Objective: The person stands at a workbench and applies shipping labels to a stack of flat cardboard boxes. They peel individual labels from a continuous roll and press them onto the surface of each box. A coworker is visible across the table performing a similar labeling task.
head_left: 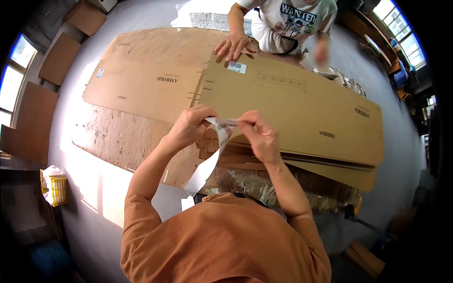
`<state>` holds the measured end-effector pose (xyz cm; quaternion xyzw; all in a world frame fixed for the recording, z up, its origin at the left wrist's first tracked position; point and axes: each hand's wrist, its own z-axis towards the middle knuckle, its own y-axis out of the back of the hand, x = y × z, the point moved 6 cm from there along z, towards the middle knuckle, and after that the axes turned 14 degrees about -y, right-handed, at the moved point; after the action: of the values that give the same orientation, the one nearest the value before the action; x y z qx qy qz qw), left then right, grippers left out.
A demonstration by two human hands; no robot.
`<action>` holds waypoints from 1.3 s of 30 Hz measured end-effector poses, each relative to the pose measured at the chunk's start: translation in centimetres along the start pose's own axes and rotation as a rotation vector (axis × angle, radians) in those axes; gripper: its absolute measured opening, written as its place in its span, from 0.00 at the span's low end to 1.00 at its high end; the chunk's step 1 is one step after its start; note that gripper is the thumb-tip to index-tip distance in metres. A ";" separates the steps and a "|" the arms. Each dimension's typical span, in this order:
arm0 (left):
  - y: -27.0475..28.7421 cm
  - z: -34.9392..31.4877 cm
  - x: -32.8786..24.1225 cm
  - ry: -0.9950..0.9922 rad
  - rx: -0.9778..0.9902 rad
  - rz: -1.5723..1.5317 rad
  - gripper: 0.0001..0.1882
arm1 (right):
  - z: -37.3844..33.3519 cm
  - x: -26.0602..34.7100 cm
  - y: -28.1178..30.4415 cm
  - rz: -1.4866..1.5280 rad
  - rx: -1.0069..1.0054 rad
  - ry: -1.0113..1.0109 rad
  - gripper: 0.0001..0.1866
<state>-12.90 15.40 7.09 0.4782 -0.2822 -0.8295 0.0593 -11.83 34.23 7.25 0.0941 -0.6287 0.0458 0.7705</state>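
Note:
A long strip of white labels [205, 170] hangs down from between my two hands toward my waist. My left hand [191, 124] pinches its upper end at the left, while my right hand [261, 137] pinches the same end at the right, so the top is stretched between them. Both hands are in front of a stack of flattened cardboard boxes [302, 108], near its left edge. A white label [237, 67] with a square code is stuck on the top sheet. Another flat cardboard box [141, 89] lies to the left, also bearing a small label [100, 72].
A worn wooden table [113, 125] carries the cardboard. Across it stands a co-worker, one hand [233, 46] flat on the stack, the other blurred by motion. On the floor at left is a yellow basket [59, 189] with white material. Brown boards [35, 118] lean at the wall.

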 end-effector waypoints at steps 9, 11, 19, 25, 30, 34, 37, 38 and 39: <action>-1.8 4.2 4.1 -0.170 0.119 0.170 0.05 | 11.9 -9.4 5.2 0.052 -0.123 -0.593 0.06; -2.2 4.7 5.6 -0.204 0.172 0.198 0.04 | 13.4 -11.7 3.7 0.036 -0.098 -0.621 0.06; -3.1 4.1 7.5 -0.196 0.158 0.274 0.04 | 14.9 -12.4 1.6 -0.059 -0.125 -0.698 0.06; -2.9 5.3 6.7 -0.322 0.115 0.413 0.04 | 15.0 -12.1 1.4 -0.092 -0.153 -0.700 0.06; -3.9 6.5 8.0 -0.334 0.226 0.464 0.05 | 15.4 -12.4 1.4 -0.276 -0.211 -0.646 0.08; -4.1 6.7 8.1 -0.323 0.262 0.485 0.07 | 15.8 -11.3 0.7 -0.653 -0.222 -0.491 0.11; -4.3 6.8 7.9 -0.334 0.256 0.470 0.08 | 15.8 -10.2 0.3 -0.881 -0.247 -0.395 0.14; -4.4 6.9 8.0 -0.328 0.260 0.467 0.08 | 15.6 -10.0 0.5 -0.921 -0.264 -0.414 0.14; -4.4 6.9 7.9 -0.317 0.264 0.469 0.08 | 15.6 -9.7 0.6 -0.958 -0.275 -0.430 0.15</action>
<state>-22.09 18.95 1.44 0.2684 -0.4957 -0.8137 0.1416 -28.90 32.09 0.82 0.2757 -0.6593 -0.4134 0.5643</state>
